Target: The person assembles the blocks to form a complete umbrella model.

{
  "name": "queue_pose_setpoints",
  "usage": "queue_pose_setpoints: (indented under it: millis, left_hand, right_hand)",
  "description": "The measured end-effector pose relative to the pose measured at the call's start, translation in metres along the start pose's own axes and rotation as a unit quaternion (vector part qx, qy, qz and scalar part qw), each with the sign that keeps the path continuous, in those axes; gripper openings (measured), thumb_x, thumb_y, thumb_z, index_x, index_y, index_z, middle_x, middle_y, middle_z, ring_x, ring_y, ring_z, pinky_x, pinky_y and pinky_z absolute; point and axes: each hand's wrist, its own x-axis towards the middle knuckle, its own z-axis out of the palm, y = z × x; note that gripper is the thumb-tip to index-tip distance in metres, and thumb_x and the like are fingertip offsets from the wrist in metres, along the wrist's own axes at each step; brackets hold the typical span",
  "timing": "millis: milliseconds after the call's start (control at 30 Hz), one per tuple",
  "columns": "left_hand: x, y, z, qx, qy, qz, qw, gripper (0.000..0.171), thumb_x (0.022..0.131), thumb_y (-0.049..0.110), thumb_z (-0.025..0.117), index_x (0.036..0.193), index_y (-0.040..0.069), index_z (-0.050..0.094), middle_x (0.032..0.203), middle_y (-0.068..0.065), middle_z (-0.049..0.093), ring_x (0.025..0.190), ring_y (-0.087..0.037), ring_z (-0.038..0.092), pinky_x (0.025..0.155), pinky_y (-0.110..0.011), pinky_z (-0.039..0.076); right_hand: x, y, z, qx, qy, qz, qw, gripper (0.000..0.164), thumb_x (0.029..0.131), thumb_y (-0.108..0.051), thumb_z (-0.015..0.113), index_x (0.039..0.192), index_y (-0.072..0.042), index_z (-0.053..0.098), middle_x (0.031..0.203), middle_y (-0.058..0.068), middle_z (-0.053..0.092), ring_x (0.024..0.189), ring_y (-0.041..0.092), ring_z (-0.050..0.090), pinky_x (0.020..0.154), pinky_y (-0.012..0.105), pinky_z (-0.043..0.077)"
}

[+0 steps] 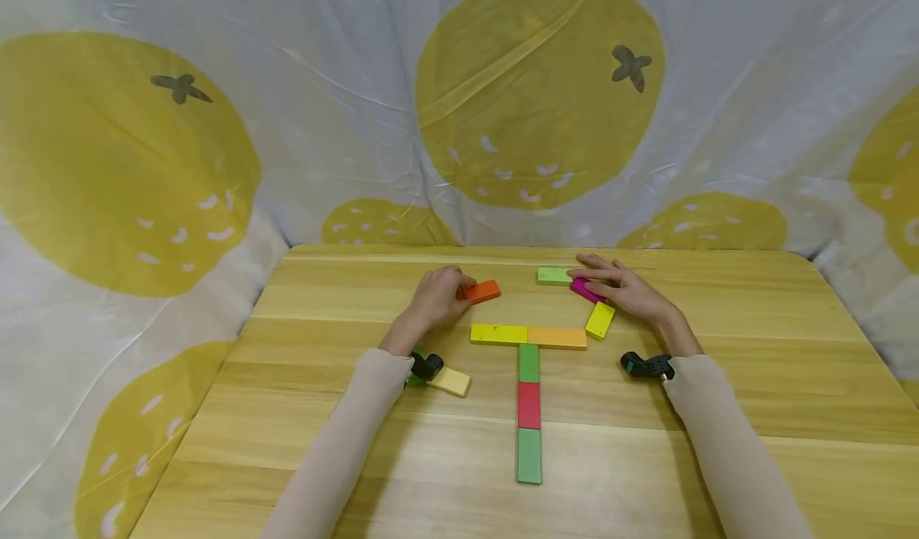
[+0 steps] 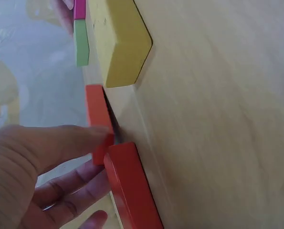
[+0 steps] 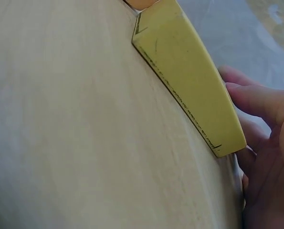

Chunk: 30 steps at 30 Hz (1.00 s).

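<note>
My left hand [image 1: 439,298] pinches an orange-red block [image 1: 484,291], thumb on its near side and fingers behind. In the left wrist view, a red block [image 2: 134,188] lies close beside that block's near end; the hand hides it from the head view. At the right, my right hand [image 1: 628,290] grips a magenta block [image 1: 587,289] between thumb and fingers. That block's left end meets a light green block [image 1: 553,276]. A yellow block [image 1: 600,320] lies just below the right hand and covers the grip in the right wrist view.
A T of flat blocks lies mid-table: a yellow block [image 1: 498,334] and orange block [image 1: 557,338] across the top, a green, red [image 1: 529,406] and green block down the stem. By the left wrist lies a cream block [image 1: 451,381]. A patterned cloth [image 1: 345,124] hangs behind the table.
</note>
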Motion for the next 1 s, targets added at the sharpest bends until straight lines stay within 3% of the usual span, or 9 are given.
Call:
queue_pose_setpoints:
  millis: [267, 433, 633, 1000]
  left_hand:
    - [0.022, 0.005, 0.004, -0.058, 0.015, 0.003, 0.9982, 0.028, 0.093, 0.007, 0.075, 0.120, -0.002, 0.076, 0.103, -0.017, 0.073, 0.088, -0.026, 0.063, 0.078, -0.032, 0.054]
    - [0.039, 0.011, 0.008, -0.061, 0.003, 0.020, 0.9979, 0.028, 0.094, 0.008, 0.073, 0.121, -0.001, 0.076, 0.108, -0.017, 0.074, 0.096, -0.029, 0.066, 0.086, -0.037, 0.056]
    - [0.055, 0.015, 0.013, -0.060, -0.008, 0.025, 0.9979, 0.030, 0.093, 0.010, 0.076, 0.122, 0.000, 0.076, 0.108, -0.015, 0.072, 0.097, -0.027, 0.067, 0.088, -0.035, 0.055]
    - [0.061, 0.021, 0.018, -0.073, -0.015, 0.040, 0.9964, 0.032, 0.091, 0.011, 0.079, 0.121, 0.000, 0.076, 0.106, -0.013, 0.072, 0.093, -0.023, 0.068, 0.085, -0.030, 0.055]
  right_hand:
    - [0.000, -0.001, 0.000, -0.005, 0.001, 0.002, 1.000, 0.038, 0.109, -0.013, 0.051, 0.146, -0.004, 0.059, 0.172, 0.020, 0.021, 0.162, 0.042, -0.002, 0.127, 0.061, -0.014]
    - [-0.001, -0.004, 0.000, -0.007, 0.004, 0.004, 1.000, 0.038, 0.109, -0.012, 0.051, 0.145, -0.003, 0.059, 0.171, 0.021, 0.022, 0.162, 0.042, -0.002, 0.127, 0.061, -0.014]
    - [-0.002, -0.006, 0.001, -0.006, 0.008, 0.002, 1.000, 0.038, 0.108, -0.011, 0.052, 0.144, 0.000, 0.059, 0.170, 0.022, 0.023, 0.162, 0.043, 0.000, 0.127, 0.061, -0.013]
    - [0.000, -0.004, 0.002, -0.003, 0.010, -0.005, 1.000, 0.039, 0.109, -0.013, 0.050, 0.145, -0.001, 0.058, 0.171, 0.022, 0.023, 0.161, 0.043, 0.001, 0.127, 0.061, -0.014]
